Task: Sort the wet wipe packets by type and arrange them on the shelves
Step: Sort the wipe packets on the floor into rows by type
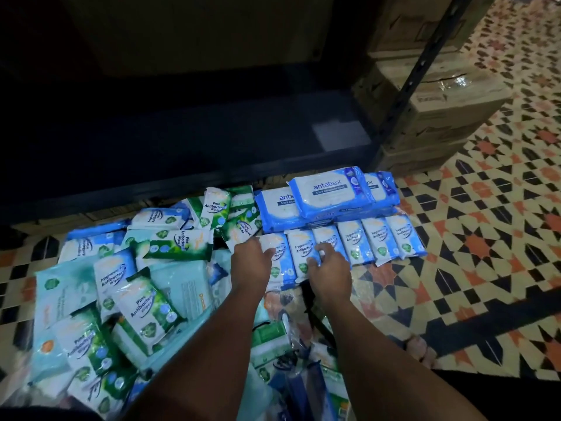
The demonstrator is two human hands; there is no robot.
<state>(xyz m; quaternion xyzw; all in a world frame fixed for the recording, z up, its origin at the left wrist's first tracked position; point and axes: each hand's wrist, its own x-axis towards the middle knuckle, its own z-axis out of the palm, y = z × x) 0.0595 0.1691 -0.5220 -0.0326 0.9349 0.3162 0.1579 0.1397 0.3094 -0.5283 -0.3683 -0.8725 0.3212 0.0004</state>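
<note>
Dark metal shelf (188,141) stood over the patterned floor, where a row of blue packets (349,244) lay before it, the left hand (249,262) pinching the leftmost packet (277,256), the right hand (329,270) gripping its neighbour (302,250).

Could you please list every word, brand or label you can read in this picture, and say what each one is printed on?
"antabax": top large blue packet, behind the row.
"3-in-1 Antibacterial Wipes", beneath that brand: small, only partly legible.
"Fragrance Free Antibacterial Wipes": small blue packets in the row; partly covered.
"Pine Antibacterial Wipes": green packets in the pile.
Pale teal packets: print too faint to read.
Cardboard boxes: markings too dark and blurred.
</note>
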